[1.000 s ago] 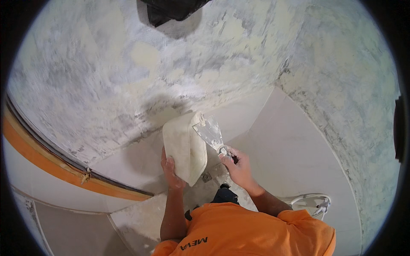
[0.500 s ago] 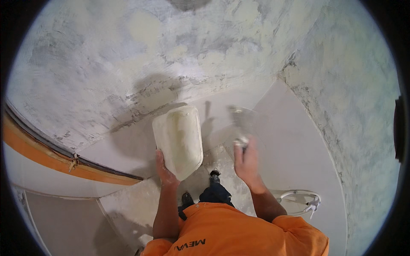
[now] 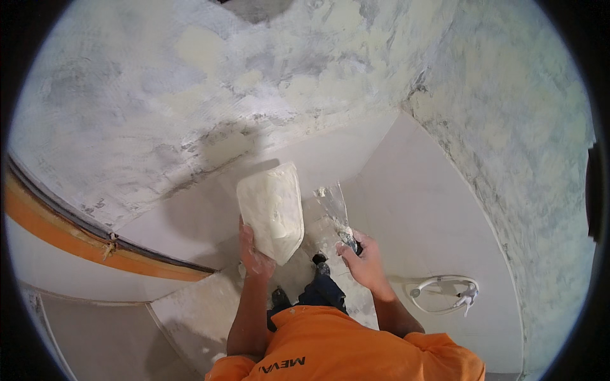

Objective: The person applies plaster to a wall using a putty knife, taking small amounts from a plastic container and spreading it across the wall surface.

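My left hand [image 3: 253,251] grips a cream, putty-smeared plastic tray [image 3: 270,213] by its left side, with pale compound on its surface. My right hand [image 3: 361,260] is closed on the handle of a putty knife [image 3: 332,203], just right of the tray, its wide blade angled up and flecked with white compound. Beyond them is a patchy grey-and-white plastered wall [image 3: 190,76], above a band of pale tiles [image 3: 330,140].
A white hose with a spray head [image 3: 467,293] hangs on the right tiled wall. An orange frame edge [image 3: 76,241] curves along the left. My feet [image 3: 321,268] in dark shoes stand on a dusty, stained floor [image 3: 194,305].
The knife left the tray's rim, swung right in a blur, and now sits lower beside it. The tray moved left, then slightly back right. My right hand stays closed on the knife.
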`<state>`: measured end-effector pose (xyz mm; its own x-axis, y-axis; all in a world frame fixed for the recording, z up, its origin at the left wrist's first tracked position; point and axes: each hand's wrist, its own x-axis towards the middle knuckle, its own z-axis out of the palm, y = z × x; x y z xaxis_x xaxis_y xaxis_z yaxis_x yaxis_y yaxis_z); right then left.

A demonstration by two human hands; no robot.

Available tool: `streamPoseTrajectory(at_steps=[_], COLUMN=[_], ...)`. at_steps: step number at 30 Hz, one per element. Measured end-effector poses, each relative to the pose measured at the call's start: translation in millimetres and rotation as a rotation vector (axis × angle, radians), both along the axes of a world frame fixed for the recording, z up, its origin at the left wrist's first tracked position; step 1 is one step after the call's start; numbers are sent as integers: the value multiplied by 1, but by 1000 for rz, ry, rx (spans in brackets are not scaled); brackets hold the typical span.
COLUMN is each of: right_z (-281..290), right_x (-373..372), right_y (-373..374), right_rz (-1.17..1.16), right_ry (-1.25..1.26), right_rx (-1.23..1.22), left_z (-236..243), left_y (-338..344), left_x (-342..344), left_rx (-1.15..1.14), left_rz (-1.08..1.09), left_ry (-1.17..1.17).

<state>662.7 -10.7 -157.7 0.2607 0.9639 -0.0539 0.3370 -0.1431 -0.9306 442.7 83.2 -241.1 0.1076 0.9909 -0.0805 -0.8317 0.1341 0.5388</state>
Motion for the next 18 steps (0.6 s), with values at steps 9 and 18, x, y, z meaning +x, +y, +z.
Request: streamPoseTrajectory(at_steps=[9,18], right_z=[15,26], right_x=[-4,-21], right_y=[8,6], right_rz=[77,124], right_ry=[69,530], right_rx=[165,41], left_z=[6,37], left_y=[-2,-24], left_x=[-13,-5], left_rx=[71,175], left_rz=[15,59], left_ry=[-13,159])
